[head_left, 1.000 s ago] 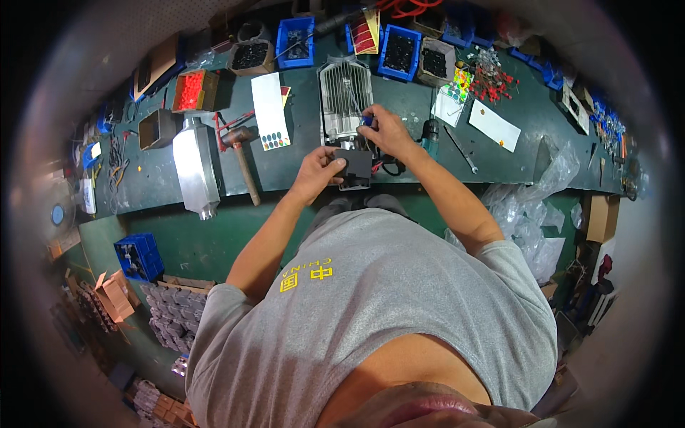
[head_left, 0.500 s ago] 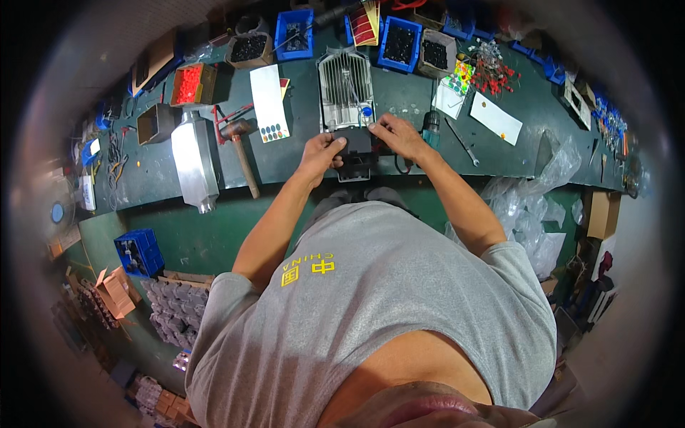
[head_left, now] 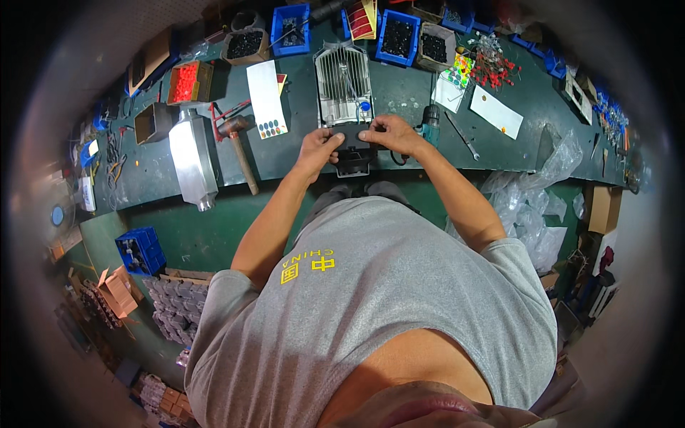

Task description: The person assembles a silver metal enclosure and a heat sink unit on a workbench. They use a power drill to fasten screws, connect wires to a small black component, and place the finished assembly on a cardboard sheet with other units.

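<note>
A silver metal housing (head_left: 344, 75) with long fins lies on the workbench in front of me. A small blue round part (head_left: 365, 106) shows on its near end. A flat black plate (head_left: 349, 133) spans the near end, with a black bracket-like piece (head_left: 352, 164) below it at the bench edge. My left hand (head_left: 318, 150) is closed on the plate's left edge, its thumb on top. From the other side my right hand (head_left: 394, 135) grips the plate with thumb laid on it and fingers curled. The undersides of both grips are hidden.
Left of the housing are a mallet (head_left: 242, 153), a shiny metal casing (head_left: 193, 160) and a white sheet (head_left: 267, 100). A teal power drill (head_left: 430, 127) and a wrench (head_left: 462, 135) lie to the right. Blue bins (head_left: 398, 37) line the back; clear plastic bags (head_left: 524, 192) hang over the front edge.
My right hand has shifted left, and its thumb now lies on the black plate instead of at the plate's upper right corner. My left hand stays at the plate's left edge.
</note>
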The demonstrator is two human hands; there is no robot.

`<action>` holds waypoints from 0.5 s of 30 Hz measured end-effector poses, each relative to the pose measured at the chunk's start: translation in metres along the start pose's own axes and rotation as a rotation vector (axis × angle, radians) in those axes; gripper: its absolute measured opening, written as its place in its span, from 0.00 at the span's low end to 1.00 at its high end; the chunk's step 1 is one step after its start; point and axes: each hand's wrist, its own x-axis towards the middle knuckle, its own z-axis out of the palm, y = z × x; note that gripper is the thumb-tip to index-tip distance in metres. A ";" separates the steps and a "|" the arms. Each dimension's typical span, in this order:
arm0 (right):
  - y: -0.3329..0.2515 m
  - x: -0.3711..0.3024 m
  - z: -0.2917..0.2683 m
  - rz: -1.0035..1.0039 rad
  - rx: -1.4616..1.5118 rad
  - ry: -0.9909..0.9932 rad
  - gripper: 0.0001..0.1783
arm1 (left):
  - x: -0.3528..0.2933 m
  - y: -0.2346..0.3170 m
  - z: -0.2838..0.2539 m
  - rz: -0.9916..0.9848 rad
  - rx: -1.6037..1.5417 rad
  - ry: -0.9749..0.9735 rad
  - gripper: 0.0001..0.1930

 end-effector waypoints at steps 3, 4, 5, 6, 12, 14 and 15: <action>0.004 0.003 -0.001 -0.006 0.007 -0.014 0.28 | -0.001 0.003 0.002 -0.024 0.011 0.005 0.16; 0.005 0.004 -0.002 -0.009 0.012 -0.020 0.28 | 0.000 0.002 0.002 -0.021 0.021 0.010 0.17; 0.007 0.005 -0.002 -0.012 0.017 -0.023 0.28 | 0.001 0.002 0.002 -0.019 0.032 0.014 0.17; 0.010 0.007 -0.001 -0.016 0.022 -0.026 0.28 | 0.001 0.001 0.002 -0.017 0.043 0.018 0.17; 0.009 0.008 0.000 0.004 0.058 -0.051 0.27 | 0.004 -0.007 -0.001 0.063 0.081 0.003 0.19; 0.011 0.009 -0.001 -0.008 0.023 -0.045 0.27 | 0.007 -0.011 -0.002 0.094 0.118 0.005 0.20; 0.014 0.011 -0.001 -0.013 0.006 -0.045 0.27 | 0.009 -0.013 -0.002 0.109 0.136 0.005 0.20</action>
